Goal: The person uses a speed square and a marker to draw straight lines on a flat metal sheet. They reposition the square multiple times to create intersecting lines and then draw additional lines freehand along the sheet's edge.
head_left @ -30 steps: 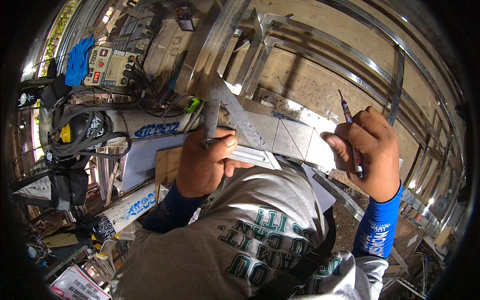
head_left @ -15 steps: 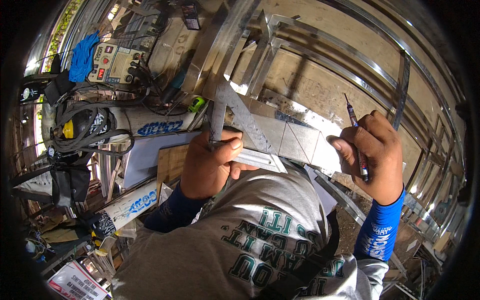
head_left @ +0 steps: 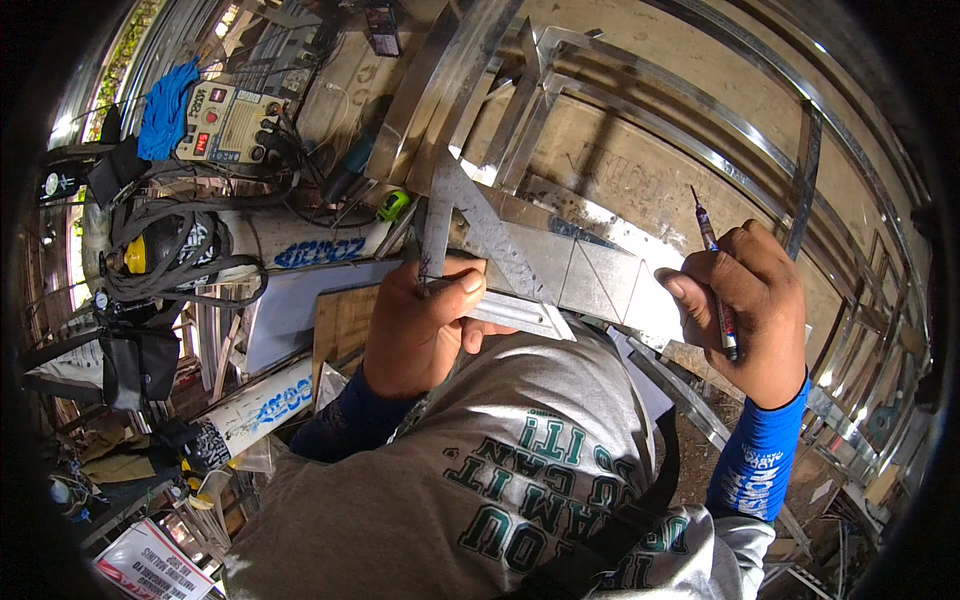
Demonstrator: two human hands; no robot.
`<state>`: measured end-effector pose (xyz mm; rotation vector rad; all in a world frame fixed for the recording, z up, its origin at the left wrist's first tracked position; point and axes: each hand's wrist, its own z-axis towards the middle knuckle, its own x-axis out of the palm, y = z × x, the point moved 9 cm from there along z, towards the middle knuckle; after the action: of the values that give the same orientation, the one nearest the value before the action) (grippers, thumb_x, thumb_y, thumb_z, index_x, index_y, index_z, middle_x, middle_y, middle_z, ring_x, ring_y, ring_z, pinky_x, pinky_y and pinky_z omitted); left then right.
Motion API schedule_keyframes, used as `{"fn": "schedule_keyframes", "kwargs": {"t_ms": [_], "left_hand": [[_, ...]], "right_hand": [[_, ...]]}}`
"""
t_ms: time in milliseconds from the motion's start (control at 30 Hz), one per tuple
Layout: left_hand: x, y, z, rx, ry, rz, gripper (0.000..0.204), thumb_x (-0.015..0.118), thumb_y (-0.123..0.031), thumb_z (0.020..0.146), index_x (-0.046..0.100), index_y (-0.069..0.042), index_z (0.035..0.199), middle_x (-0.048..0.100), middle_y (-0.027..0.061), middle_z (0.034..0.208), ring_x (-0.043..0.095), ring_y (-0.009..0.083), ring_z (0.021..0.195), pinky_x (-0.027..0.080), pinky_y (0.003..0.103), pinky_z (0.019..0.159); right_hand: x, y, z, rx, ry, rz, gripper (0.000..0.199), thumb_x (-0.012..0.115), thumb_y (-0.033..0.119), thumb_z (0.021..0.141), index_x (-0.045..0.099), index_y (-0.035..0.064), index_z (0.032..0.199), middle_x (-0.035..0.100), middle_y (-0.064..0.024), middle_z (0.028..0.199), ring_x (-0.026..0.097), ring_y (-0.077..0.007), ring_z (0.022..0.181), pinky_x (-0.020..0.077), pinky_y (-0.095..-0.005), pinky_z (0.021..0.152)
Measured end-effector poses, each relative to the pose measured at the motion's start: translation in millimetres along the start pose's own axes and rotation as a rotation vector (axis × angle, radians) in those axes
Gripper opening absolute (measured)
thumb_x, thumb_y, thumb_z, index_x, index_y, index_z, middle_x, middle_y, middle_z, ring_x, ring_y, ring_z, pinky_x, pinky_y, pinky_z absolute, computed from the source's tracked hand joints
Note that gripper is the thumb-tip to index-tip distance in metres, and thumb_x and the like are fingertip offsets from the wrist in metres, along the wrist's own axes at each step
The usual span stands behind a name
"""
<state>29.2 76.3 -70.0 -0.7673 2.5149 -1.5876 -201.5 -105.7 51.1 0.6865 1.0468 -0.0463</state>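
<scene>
My left hand [head_left: 428, 325] is closed on a metal speed square [head_left: 500, 257], a triangular tool with a thick fence along its near edge. The square lies over the left part of a flat steel bar [head_left: 597, 283]. Dark lines, some slanted and some straight across, are drawn on the bar just right of the square. My right hand [head_left: 745, 300] is closed round a slim marker [head_left: 715, 273], whose thin tip points up and away from me. That hand is at the bar's right end, where bright glare hides whether the fingers touch the metal.
Welded metal frames [head_left: 680, 125] spread across the far right. At upper left stand a welding machine [head_left: 232, 125] with a blue glove [head_left: 167, 110], thick cables and a gas cylinder [head_left: 300, 240]. A green tape measure [head_left: 393, 206] sits beyond my left hand. A wooden board [head_left: 340, 325] leans nearby.
The speed square and my left hand have barely shifted. My right hand keeps its place with the marker.
</scene>
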Motion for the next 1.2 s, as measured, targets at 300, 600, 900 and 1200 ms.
{"fn": "schedule_keyframes", "kwargs": {"t_ms": [300,600,900,1200], "left_hand": [[8.0,-19.2,-9.1,0.321,0.087,0.367,0.043,0.056,0.003,0.101,0.057,-0.013,0.141,0.059,0.0169,0.126,0.071,0.0205,0.091,0.069,0.035,0.07],[10.5,-24.8,-12.2,0.438,0.117,0.51,0.049,0.052,0.008,0.1,0.057,-0.014,0.144,0.058,0.0207,0.129,0.074,0.0246,0.097,0.072,0.039,0.075],[-0.2,-11.4,1.3,0.164,0.159,0.199,0.039,0.056,0.005,0.104,0.057,-0.012,0.14,0.061,0.0172,0.126,0.075,0.0238,0.089,0.065,0.034,0.068],[25.7,-44.0,-14.7,0.495,0.088,0.444,0.031,0.064,0.001,0.102,0.059,-0.01,0.132,0.064,0.0155,0.119,0.072,0.021,0.079,0.06,0.032,0.062]], "right_hand": [[0.2,1.1,0.7,-0.006,-0.004,0.014,0.023,0.091,0.018,0.082,0.073,0.0038,0.087,0.059,-0.0111,0.078,0.059,-0.0318,0.073,0.0453,-0.0442,0.063],[0.7,1.2,2.7,0.008,0.013,0.016,0.023,0.091,0.017,0.082,0.073,0.0034,0.087,0.059,-0.0116,0.078,0.059,-0.0323,0.073,0.0454,-0.044,0.063],[1.6,0.5,3.9,0.001,0.008,0.019,0.023,0.09,0.016,0.082,0.073,0.0029,0.087,0.059,-0.012,0.077,0.058,-0.0326,0.072,0.0449,-0.0442,0.062],[1.0,3.0,2.6,-0.032,0.001,0.013,0.021,0.09,0.014,0.082,0.073,0.0022,0.087,0.059,-0.0125,0.078,0.058,-0.033,0.071,0.0446,-0.0446,0.062]]}}
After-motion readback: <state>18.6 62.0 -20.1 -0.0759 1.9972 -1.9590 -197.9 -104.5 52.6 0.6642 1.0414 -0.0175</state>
